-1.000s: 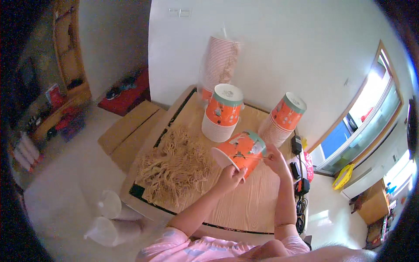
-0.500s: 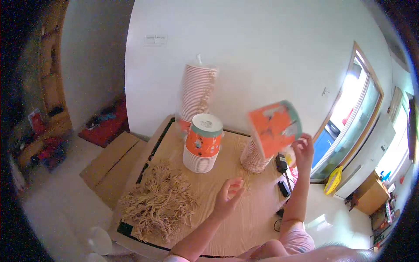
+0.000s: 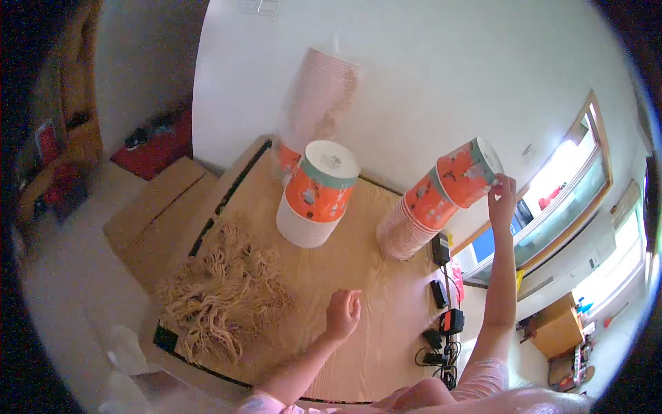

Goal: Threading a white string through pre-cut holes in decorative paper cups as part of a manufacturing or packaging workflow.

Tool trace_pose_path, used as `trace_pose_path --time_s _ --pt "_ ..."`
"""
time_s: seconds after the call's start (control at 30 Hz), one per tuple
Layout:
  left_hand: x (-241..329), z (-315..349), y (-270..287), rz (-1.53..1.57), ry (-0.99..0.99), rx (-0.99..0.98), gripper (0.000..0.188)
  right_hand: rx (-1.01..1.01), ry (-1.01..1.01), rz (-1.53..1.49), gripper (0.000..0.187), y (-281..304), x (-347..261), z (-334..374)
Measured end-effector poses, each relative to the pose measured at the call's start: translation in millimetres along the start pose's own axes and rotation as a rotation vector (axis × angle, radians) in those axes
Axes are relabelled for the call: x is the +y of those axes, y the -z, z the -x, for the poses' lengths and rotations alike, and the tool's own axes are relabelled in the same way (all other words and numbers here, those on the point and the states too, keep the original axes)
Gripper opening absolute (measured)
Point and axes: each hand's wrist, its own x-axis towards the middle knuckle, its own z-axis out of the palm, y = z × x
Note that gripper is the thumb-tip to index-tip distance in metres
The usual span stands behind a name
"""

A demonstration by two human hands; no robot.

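My right hand [image 3: 504,195] pinches the rim-side edge of an upside-down paper bucket [image 3: 469,172], orange with a green band and white bottom. That bucket sits tilted on top of the right stack of paper buckets [image 3: 407,224], whose top one shows the same orange print. My left hand [image 3: 344,314] hovers over the near middle of the table with fingers curled and nothing seen in them. Left of centre stands another stack of upturned paper buckets [image 3: 318,190], its orange top one above white sides.
A heap of tan stringy fibre [image 3: 224,297] covers the table's left part. Behind, a tall bagged stack of buckets [image 3: 321,96] leans near the wall. Black adapters and cables [image 3: 439,293] line the right edge. A flattened cardboard box [image 3: 162,214] lies left of the wooden table [image 3: 376,345].
My right hand has brought its bucket onto the right stack, turning it from sideways to bottom-up. My left hand has curled its fingers and drawn back slightly. The view has shifted.
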Motion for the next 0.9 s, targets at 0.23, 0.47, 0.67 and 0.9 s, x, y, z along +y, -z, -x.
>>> trace_pose_path --time_s 0.23,0.47,0.67,0.9 --pt "-9.4 -3.9 -0.1 -0.072 -0.057 0.012 0.019 -0.132 0.002 -0.04 0.035 -12.4 14.7 1.4" --pt "-10.4 -1.9 -2.9 -0.02 -0.042 -0.021 0.02 -0.237 0.008 -0.127 0.033 -29.4 20.9 13.4" --pt "-13.2 -3.2 -3.4 -0.027 -0.016 -0.044 0.02 -0.235 0.02 -0.069 0.032 -41.2 31.4 32.6" --pt "-4.3 -4.6 2.5 -0.003 0.068 -0.135 0.019 -0.226 0.06 -0.056 0.034 -46.0 36.2 35.7"
